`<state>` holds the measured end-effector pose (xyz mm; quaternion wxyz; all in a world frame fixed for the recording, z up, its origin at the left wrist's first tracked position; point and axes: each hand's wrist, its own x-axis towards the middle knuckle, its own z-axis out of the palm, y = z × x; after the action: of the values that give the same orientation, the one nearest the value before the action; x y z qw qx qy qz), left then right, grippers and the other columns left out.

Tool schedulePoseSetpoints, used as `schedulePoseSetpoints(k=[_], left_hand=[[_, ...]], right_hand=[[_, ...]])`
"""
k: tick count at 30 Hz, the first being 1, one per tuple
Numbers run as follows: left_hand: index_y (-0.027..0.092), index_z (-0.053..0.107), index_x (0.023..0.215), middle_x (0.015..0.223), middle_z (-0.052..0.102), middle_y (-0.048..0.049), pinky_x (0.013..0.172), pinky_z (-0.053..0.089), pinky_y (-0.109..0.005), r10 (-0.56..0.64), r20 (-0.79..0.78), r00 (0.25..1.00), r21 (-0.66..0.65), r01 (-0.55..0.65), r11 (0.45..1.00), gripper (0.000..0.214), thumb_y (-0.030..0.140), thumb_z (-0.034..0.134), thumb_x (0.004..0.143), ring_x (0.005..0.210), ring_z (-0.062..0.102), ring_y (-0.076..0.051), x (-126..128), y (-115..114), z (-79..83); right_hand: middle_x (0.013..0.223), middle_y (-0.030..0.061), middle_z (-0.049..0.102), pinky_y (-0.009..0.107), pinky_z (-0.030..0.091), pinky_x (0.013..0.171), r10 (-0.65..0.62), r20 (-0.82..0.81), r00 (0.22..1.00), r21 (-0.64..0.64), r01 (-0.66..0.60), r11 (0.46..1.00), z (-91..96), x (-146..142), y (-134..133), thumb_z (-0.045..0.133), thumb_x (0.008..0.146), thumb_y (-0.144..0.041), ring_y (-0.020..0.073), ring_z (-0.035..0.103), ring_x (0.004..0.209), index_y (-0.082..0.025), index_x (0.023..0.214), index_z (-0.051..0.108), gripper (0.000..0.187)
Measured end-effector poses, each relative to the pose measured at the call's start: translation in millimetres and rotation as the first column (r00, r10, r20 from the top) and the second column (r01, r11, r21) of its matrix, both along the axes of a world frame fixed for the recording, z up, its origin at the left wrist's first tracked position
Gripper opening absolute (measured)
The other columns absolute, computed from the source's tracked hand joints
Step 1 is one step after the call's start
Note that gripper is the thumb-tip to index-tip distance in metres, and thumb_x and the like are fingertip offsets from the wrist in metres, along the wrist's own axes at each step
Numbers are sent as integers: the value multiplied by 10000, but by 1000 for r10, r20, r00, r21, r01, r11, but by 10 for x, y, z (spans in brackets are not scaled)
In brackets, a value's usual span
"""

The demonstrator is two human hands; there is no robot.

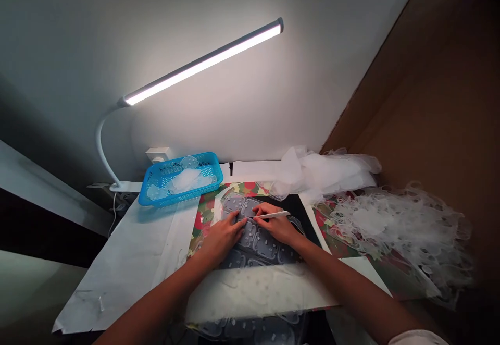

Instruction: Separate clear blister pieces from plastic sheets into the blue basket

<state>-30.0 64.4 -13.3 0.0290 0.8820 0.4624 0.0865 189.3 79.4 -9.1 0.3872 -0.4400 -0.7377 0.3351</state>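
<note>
A translucent sheet of rounded-square pieces (265,244) lies on a black mat, its pieces dotted with small holes and marks. My left hand (225,235) rests on the sheet's left part, fingers stretched out over it. Between the fingers of my right hand (275,224) is a slim white pen-like tool (279,214), pinched near its tip. That tip meets the sheet close to my left fingertips; whether it is a blade or a point I cannot make out.
A blue plastic basket (180,197) with loose translucent pieces stands back left. Stacked clear sheets (332,170) lie back right, above a tangled heap of cut-out scraps (394,225). A lit bar lamp (205,62) hangs overhead. Brown cardboard (425,105) walls the right side.
</note>
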Motion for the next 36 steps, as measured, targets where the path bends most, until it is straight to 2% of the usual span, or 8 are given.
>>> schedulePoseSetpoints(k=[12, 20, 24, 26, 29, 31, 33, 36], left_hand=[[261, 535, 1345, 1499, 389, -201, 844, 534, -435, -34, -56, 998, -34, 32, 999, 384, 274, 450, 971, 1027, 659, -284, -11, -51, -18], [290, 527, 1359, 1514, 361, -206, 837, 518, -444, -30, -95, 995, -56, 25, 998, 394, 286, 394, 989, 1009, 665, -292, 4, -48, 27], [303, 547, 1345, 1528, 359, -165, 830, 519, -425, 6, -91, 996, -79, -14, 997, 388, 299, 413, 981, 976, 674, -280, 4, -69, 81], [316, 553, 1340, 1534, 360, -141, 820, 520, -407, 16, -78, 997, -118, -25, 993, 388, 302, 431, 972, 951, 680, -270, -14, -76, 125], [313, 618, 1273, 1507, 418, -99, 773, 517, -356, 51, 55, 997, -232, -37, 972, 362, 312, 491, 934, 880, 689, -243, -33, -19, 199], [261, 705, 1128, 1399, 545, -88, 764, 505, -326, 110, 221, 969, -291, -42, 956, 322, 374, 477, 931, 880, 679, -234, -5, 93, 243], [206, 745, 978, 1155, 689, -90, 753, 495, -300, 165, 348, 923, -321, -48, 946, 468, 455, 348, 968, 862, 669, -218, 67, 255, 277], [150, 751, 861, 767, 716, -76, 629, 474, -273, 277, 452, 848, -482, -29, 876, 670, 538, 215, 969, 670, 643, -186, 211, 493, 288]], right_hand=[[876, 34, 672, 336, 426, 782, -99, 290, 952, 146, 58, 987, -74, -152, 28, 555, 865, -198, 201, 588, 830, -208, 831, 614, 68], [940, 93, 701, 367, 422, 842, -88, 433, 897, 243, -22, 970, -55, -206, -12, 502, 902, -178, 243, 606, 920, -194, 908, 641, 140], [710, 19, 662, 276, 419, 629, -367, 113, 923, 127, 353, 927, -15, 177, 191, 513, 894, -345, 173, 568, 661, -202, 768, 614, 216], [608, -10, 601, 261, 392, 573, -566, -66, 822, 44, 569, 821, 1, 443, 289, 581, 825, -439, 155, 522, 592, -205, 659, 558, 288], [577, -29, 573, 256, 394, 571, -683, -258, 683, -53, 696, 716, 35, 655, 298, 638, 757, -504, 142, 504, 578, -214, 620, 500, 349], [612, -26, 602, 257, 412, 596, -656, -317, 684, -67, 674, 735, 88, 596, 188, 635, 769, -503, 144, 520, 606, -214, 640, 504, 342], [711, -6, 661, 265, 433, 644, -568, -310, 762, -35, 588, 808, 169, 413, 17, 614, 809, -470, 154, 557, 668, -211, 682, 539, 298], [892, 32, 720, 290, 454, 697, -283, -187, 941, -58, 277, 959, 296, 113, -205, 595, 849, -397, 182, 615, 774, -213, 721, 575, 225]])
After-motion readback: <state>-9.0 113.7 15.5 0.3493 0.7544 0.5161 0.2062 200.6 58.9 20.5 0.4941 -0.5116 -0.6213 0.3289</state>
